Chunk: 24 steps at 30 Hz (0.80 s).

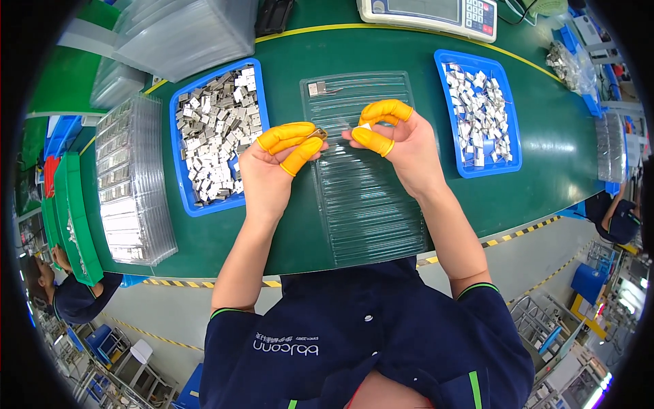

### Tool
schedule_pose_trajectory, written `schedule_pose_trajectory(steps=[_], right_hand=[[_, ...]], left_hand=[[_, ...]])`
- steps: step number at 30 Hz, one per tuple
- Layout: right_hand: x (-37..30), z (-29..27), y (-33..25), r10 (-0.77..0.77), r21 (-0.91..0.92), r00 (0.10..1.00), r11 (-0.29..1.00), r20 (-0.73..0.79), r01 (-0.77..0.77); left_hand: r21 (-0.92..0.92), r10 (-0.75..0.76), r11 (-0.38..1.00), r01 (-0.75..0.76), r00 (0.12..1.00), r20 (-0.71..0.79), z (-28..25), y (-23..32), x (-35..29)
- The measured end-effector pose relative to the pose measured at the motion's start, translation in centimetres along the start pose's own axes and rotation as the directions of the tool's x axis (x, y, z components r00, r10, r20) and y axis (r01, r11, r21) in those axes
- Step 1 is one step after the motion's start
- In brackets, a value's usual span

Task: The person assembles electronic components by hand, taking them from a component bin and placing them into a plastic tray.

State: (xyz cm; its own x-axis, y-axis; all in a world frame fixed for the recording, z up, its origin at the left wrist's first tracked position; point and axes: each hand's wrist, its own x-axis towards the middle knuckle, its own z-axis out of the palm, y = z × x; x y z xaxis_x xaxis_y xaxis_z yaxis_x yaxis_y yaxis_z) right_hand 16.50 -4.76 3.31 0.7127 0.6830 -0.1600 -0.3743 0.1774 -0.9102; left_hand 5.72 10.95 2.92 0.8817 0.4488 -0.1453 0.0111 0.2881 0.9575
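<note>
My left hand [269, 163], in yellow finger cots, pinches a small metal USB connector [319, 133] between thumb and fingers. Opposite it, a short gap away, my right hand [409, 146] wears the same cots and grips a small white connector piece [366, 127]. Both hands hover above a clear ribbed plastic tray [371, 232]. One metal connector [317, 88] with a thin lead lies in the tray's far left slot. To the left, a blue bin [178, 160] is heaped with metal and white USB connectors. A second blue bin [516, 129] on the right holds small white connectors with thin wires.
A stack of filled clear trays [160, 198] stands at the left, beside a green bin [71, 218]. More clear trays [184, 34] are piled at the back left. A digital scale [436, 17] sits at the back. Two other people [75, 296] are at the far sides.
</note>
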Motion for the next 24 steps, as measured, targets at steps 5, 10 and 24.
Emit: schedule_pose_trajectory(steps=[5,10,24], right_hand=[[-0.1,0.2,-0.2,0.034,-0.115,0.994,0.992,-0.101,-0.046],[0.0,0.5,0.9,-0.247,-0.323,0.969,0.917,-0.005,0.232],[-0.5,0.3,0.2,0.014,-0.295,0.998,0.955,-0.055,-0.029]], left_hand=[[0.035,0.037,0.999,-0.035,0.998,-0.054,0.0,-0.2,-0.1],[0.034,0.001,0.999,-0.001,1.000,-0.015,0.4,-0.4,-0.2],[0.071,0.028,0.997,-0.028,1.000,0.006,0.3,-0.8,-0.6]])
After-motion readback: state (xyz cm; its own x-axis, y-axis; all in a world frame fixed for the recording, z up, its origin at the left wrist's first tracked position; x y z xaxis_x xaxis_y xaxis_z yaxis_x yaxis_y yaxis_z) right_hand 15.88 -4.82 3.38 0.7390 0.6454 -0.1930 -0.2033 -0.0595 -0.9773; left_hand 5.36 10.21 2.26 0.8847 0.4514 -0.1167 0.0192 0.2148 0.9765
